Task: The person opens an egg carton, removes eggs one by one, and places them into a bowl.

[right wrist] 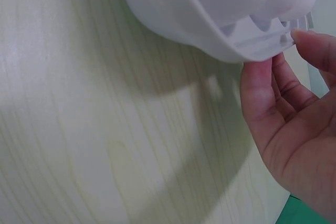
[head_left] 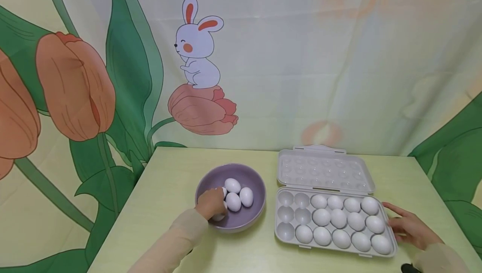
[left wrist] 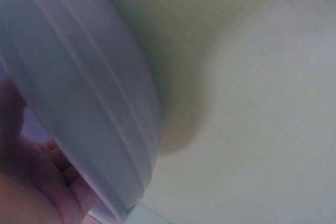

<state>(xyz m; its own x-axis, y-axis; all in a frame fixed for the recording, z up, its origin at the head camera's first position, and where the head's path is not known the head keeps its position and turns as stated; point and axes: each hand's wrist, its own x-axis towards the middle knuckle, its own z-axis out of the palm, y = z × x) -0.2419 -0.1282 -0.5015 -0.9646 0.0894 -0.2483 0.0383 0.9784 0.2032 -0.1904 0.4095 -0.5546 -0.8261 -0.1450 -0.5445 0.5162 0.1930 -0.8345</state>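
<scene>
My left hand (head_left: 211, 203) reaches down inside a purple bowl (head_left: 257, 206), among white eggs (head_left: 233, 202). Its fingertips are hidden, and I cannot tell whether they hold an egg. In the left wrist view the bowl's ribbed outer wall (left wrist: 100, 82) covers part of this hand (left wrist: 37, 177). On the right stands a white egg carton (head_left: 331, 251) with its lid (head_left: 325, 172) folded back. Eggs (head_left: 339, 218) fill most of its cups; several cups at the left are bare. My right hand (head_left: 412, 227) grips the carton's right edge, thumb at the rim and fingers below it in the right wrist view.
Bowl and carton stand side by side on a pale wood-grain table (head_left: 162, 189). Behind the table's far edge hangs a curtain (head_left: 263, 76) printed with tulips and a rabbit. A dark object (head_left: 409, 268) shows by the right wrist at the bottom edge.
</scene>
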